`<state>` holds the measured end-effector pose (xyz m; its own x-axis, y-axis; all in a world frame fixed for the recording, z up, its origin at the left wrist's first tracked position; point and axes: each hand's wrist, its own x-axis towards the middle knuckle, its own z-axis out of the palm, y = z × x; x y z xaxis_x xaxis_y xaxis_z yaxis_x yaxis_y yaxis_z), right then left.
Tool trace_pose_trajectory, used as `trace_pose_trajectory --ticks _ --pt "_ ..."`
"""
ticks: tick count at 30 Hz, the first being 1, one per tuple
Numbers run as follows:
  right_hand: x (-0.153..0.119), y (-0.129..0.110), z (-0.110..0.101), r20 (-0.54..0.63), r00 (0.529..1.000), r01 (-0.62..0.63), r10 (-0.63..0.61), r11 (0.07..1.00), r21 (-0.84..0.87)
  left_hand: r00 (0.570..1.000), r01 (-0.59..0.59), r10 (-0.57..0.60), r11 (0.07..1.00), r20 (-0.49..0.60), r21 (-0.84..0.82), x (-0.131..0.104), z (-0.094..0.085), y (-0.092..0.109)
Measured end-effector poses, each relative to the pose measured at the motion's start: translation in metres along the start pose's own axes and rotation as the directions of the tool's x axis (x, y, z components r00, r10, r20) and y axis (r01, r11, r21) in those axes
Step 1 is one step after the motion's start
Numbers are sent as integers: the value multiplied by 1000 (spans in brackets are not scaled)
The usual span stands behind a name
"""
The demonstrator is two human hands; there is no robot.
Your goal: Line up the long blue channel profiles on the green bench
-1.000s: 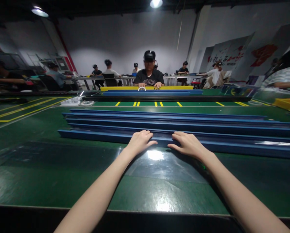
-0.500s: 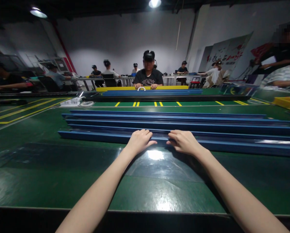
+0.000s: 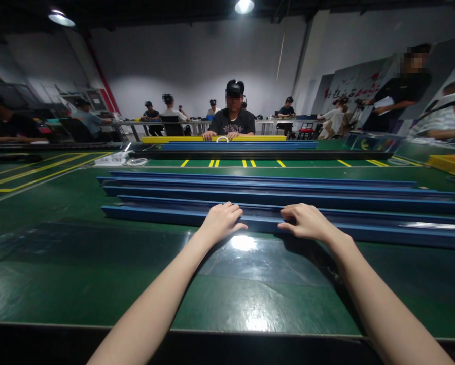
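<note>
A long blue channel point(image 3: 159, 215) lies crosswise nearest me on the green table point(image 3: 227, 314). My left hand point(image 3: 222, 221) grips its near wall around the middle, fingers over the top and thumb on the near side. Further right, my right hand point(image 3: 302, 221) holds the same channel in a like way, fingers bent over its edge. Just behind it, more blue channels point(image 3: 197, 193) lie roughly parallel.
Across the table a person point(image 3: 233, 119) holds a yellow bar point(image 3: 261, 138). Before it lie a blue strip point(image 3: 303, 145) and a black rail point(image 3: 212, 153). A yellow tray point(image 3: 446, 165) stands at the right. Clear film point(image 3: 257, 258) lies near me.
The nearest blue channel has slid a little to the right. My right hand has moved right, widening the gap between my hands. The yellow bar opposite has shifted left.
</note>
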<state>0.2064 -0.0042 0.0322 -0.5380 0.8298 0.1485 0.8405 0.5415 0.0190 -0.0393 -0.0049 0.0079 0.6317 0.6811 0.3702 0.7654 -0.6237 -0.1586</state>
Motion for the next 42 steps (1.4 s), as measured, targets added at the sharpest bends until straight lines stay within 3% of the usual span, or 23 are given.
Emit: trace_pose_trajectory --ticks 6,42 --pt "-2 -1 1 -13 1000 14 -13 1000 11 1000 -23 24 996 9 -88 -1 3 2" --pt "0 0 13 20 1000 10 -11 1000 19 998 21 -19 999 57 -27 -1 6 2"
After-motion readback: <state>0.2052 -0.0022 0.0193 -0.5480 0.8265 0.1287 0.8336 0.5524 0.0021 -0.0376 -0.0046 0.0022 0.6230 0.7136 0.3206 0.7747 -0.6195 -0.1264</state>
